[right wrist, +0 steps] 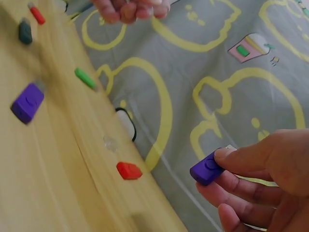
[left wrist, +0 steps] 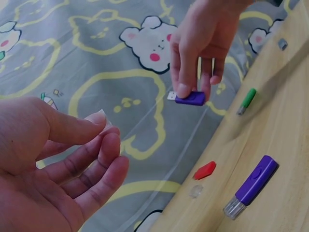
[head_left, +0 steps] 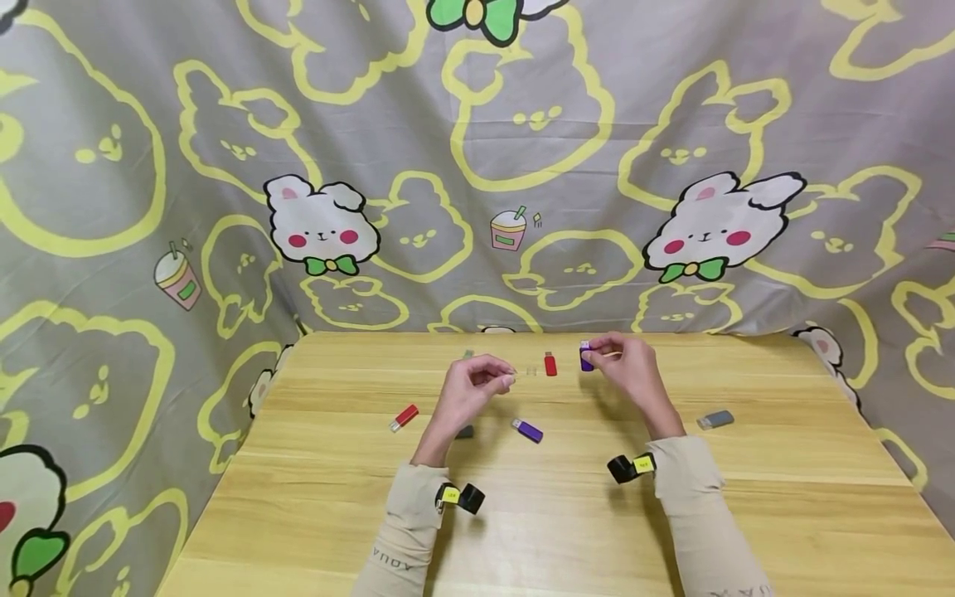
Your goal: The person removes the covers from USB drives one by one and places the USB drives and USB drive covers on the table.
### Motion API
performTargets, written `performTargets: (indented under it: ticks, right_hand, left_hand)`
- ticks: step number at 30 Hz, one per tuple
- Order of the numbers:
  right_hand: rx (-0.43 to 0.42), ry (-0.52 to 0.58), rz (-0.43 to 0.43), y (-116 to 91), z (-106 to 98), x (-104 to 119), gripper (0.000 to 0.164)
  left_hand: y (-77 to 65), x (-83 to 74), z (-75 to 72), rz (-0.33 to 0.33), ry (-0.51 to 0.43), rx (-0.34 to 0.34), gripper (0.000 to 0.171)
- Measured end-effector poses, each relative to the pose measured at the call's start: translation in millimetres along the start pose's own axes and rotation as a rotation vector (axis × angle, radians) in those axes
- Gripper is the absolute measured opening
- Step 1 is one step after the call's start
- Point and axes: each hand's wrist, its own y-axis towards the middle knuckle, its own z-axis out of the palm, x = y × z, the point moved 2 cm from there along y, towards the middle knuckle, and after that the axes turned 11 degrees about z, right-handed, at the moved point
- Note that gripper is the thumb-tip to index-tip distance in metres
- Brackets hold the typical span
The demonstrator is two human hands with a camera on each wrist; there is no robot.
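From my remote post I watch two hands at work over the back of a wooden table. The right hand pinches a purple stick between thumb and fingers, clear of the tabletop; the left hand pinches a small clear piece, which I take for its cap, between thumb and forefinger.

Stick and piece are apart, so I judge this step, capping or uncapping, half done; which way it runs I cannot tell. Near the far edge, a red stick lies with a clear bit just beside it, by my reading another separated pair. A second purple stick wears its clear cover, and a grey stick at right looks covered too. The green stick I cannot judge.

The held stick shows a short, round-cornered purple body, a circle marked on its face, its silver plug bare at one end.
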Motion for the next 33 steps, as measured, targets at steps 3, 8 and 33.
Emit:
performTargets:
  ticks: [3, 8, 33]
  right_hand:
    - [0.009, -0.021, -0.006, 9, 0, -5, 0.016]
    - [0.069, -0.047, 0.033, 22, 4, -13, 0.016]
    - [0.155, -0.246, 0.188, 47, 22, -29, 0.016]
  left_hand:
    - [-0.2, -0.3, 0.3, 0.002, 0.004, 0.008, 0.011]
    - [-0.3, -0.7, 0.1, -0.003, 0.000, 0.014, 0.011]
    - [2.0, 32.1, -0.2, -0.001, 0.042, 0.023, 0.012]
